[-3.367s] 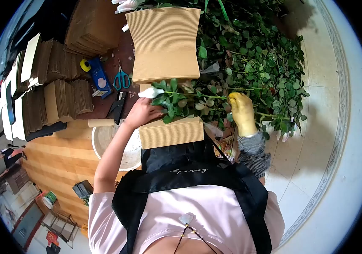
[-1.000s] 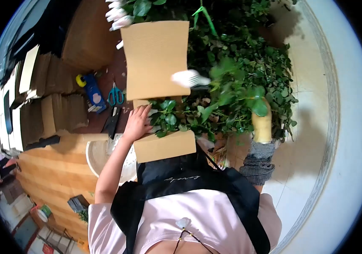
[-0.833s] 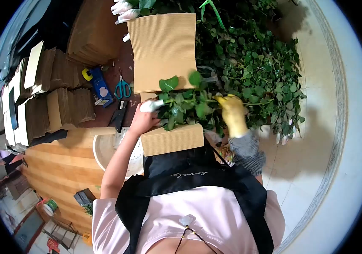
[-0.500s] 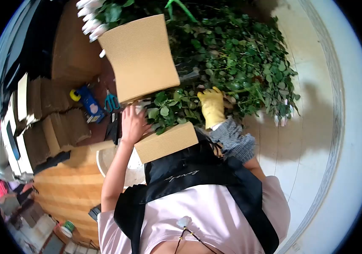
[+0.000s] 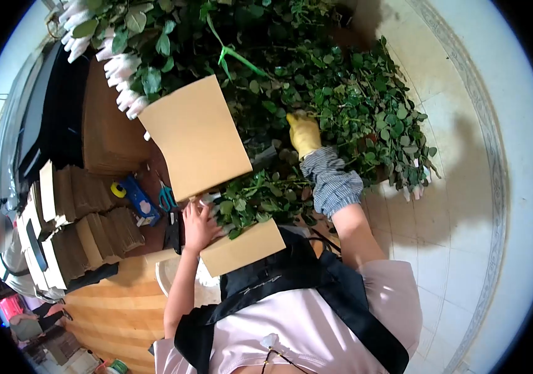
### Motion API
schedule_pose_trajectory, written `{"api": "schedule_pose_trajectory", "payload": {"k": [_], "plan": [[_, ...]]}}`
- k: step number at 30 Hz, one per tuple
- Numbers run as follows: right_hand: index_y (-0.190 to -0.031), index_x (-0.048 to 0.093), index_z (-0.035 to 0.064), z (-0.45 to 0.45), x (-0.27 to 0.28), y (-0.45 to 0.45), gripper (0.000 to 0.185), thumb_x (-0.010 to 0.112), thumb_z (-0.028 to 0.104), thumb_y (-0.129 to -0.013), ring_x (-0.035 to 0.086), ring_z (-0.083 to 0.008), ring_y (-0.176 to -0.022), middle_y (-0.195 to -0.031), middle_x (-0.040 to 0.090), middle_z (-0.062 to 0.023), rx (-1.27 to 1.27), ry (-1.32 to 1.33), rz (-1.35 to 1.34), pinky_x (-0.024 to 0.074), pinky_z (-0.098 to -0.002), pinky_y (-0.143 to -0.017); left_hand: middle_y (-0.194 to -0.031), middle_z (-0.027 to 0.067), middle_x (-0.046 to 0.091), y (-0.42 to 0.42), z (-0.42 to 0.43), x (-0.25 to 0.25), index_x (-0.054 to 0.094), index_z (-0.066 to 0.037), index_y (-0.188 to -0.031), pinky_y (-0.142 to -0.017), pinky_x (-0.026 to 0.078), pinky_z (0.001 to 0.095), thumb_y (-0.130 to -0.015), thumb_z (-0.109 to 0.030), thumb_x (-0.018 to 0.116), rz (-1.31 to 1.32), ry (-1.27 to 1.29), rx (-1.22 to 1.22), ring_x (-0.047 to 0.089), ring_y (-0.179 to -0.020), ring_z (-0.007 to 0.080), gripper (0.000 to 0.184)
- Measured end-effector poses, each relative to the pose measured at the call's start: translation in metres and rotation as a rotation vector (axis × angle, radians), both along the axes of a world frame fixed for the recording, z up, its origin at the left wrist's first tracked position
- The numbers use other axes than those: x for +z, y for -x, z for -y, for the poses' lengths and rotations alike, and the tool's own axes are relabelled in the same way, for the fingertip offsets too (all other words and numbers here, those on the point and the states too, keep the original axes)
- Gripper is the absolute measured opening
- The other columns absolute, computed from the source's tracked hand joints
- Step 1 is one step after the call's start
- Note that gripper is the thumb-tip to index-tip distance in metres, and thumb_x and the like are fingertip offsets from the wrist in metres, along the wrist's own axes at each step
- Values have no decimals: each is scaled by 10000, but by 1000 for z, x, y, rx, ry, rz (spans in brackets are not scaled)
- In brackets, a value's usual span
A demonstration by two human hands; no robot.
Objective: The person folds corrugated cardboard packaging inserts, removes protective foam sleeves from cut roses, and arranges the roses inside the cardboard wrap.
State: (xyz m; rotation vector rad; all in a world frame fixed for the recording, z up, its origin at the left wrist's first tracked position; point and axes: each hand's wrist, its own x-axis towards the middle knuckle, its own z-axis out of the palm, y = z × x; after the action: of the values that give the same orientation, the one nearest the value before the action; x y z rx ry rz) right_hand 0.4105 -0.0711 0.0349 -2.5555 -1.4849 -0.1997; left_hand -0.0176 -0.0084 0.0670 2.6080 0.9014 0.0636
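My left hand (image 5: 199,226) is bare. Its fingers stretch out under the lower edge of an upright tan corrugated cardboard sheet (image 5: 195,140), beside a pale wrapped flower head (image 5: 206,198). A smaller cardboard piece (image 5: 244,247) stands closer to my body, with leafy flower stems (image 5: 247,206) lying between the two. My right hand (image 5: 304,134), in a yellow glove with a striped sleeve cover, reaches into a large heap of leafy stems (image 5: 347,112). Its fingers look curled; their tips are partly hidden by leaves, and I cannot make out what they hold.
Flower heads in white sleeves (image 5: 120,75) jut out at the upper left; a green tie (image 5: 226,55) crosses the heap. Teal scissors (image 5: 166,196), a blue tool (image 5: 140,199) and stacked cardboard (image 5: 70,246) are at left. Another person (image 5: 14,268) is at the far left edge.
My right hand has reached farther from my body into the heap, its forearm now stretched out. My left hand stays by the cardboard edge. The whole view has shifted, showing more at the top.
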Motion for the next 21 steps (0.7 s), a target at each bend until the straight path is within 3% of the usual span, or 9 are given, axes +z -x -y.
{"api": "schedule_pose_trajectory", "payload": {"k": [2, 3, 6, 8, 10, 13, 16, 18, 21], "plan": [[-1118, 687, 117, -7, -9, 6, 277, 577, 105, -865, 656, -287, -900, -880, 701, -98, 32, -41, 245, 507, -419, -811, -1400, 255, 401, 1, -1, -3, 573, -102, -1260, -1063, 349, 552, -596, -232, 875, 22, -34, -20, 394, -1286, 453, 742], [-1124, 685, 98, -7, -7, 12, 289, 586, 110, -853, 661, -289, -914, -901, 704, -109, 24, 29, 159, 521, -435, -794, -1371, 238, 453, -1, 1, 0, 591, -72, -1167, -1050, 350, 546, -571, -231, 864, 62, -65, -10, 429, -1251, 432, 674], [-1215, 635, 58, 8, 22, 16, 353, 624, 173, -881, 661, -316, -940, -986, 705, -155, 21, 57, -184, 533, -447, -824, -1335, 233, 462, 0, 2, -5, 596, -89, -1183, -1040, 357, 543, -578, -267, 871, 56, -65, 0, 430, -1252, 426, 688], [-1265, 605, 53, 2, 27, 3, 417, 656, 214, -883, 653, -332, -922, -977, 698, -173, 36, 52, -236, 532, -451, -833, -1294, 218, 475, 0, 2, -1, 597, -107, -1213, -1032, 363, 536, -568, -278, 883, 82, -69, -9, 442, -1240, 416, 725], [-1290, 594, 55, -19, 38, -8, 456, 682, 206, -869, 644, -347, -909, -967, 692, -177, 26, -67, -334, 524, -466, -833, -1302, 211, 475, 3, 2, -6, 598, -118, -1224, -1029, 367, 534, -558, -276, 886, 74, -72, -1, 448, -1232, 411, 743], [-1289, 595, 84, -50, 115, 0, 466, 708, 114, -838, 624, -374, -919, -996, 678, -185, 129, -599, -262, 512, -470, -838, -1392, 200, 447, 4, 3, -8, 596, -123, -1240, -1045, 362, 531, -571, -246, 876, 100, -37, 13, 420, -1292, 408, 735], [-1280, 581, 62, -88, 180, -7, 451, 694, 95, -845, 608, -386, -969, -1079, 657, -194, 261, -920, -142, 510, -449, -857, -1403, 177, 437, 1, 4, 0, 605, -119, -1218, -1036, 371, 522, -580, -244, 874, 86, -41, 8, 433, -1278, 390, 703], [-1281, 579, 53, -117, 215, -32, 444, 692, 110, -855, 605, -387, -993, -1111, 650, -203, 260, -1083, -30, 510, -444, -865, -1384, 172, 441, 1, 5, 1, 608, -125, -1210, -1027, 376, 517, -577, -250, 877, 95, -53, 17, 438, -1268, 387, 698], [-1300, 572, 62, -153, 249, -74, 454, 690, 139, -869, 626, -377, -960, -1085, 668, -183, 62, -1059, -25, 518, -445, -855, -1369, 174, 445, 2, 5, -3, 611, -147, -1222, -1018, 384, 519, -572, -251, 886, 111, -67, 14, 442, -1266, 389, 713]]}}
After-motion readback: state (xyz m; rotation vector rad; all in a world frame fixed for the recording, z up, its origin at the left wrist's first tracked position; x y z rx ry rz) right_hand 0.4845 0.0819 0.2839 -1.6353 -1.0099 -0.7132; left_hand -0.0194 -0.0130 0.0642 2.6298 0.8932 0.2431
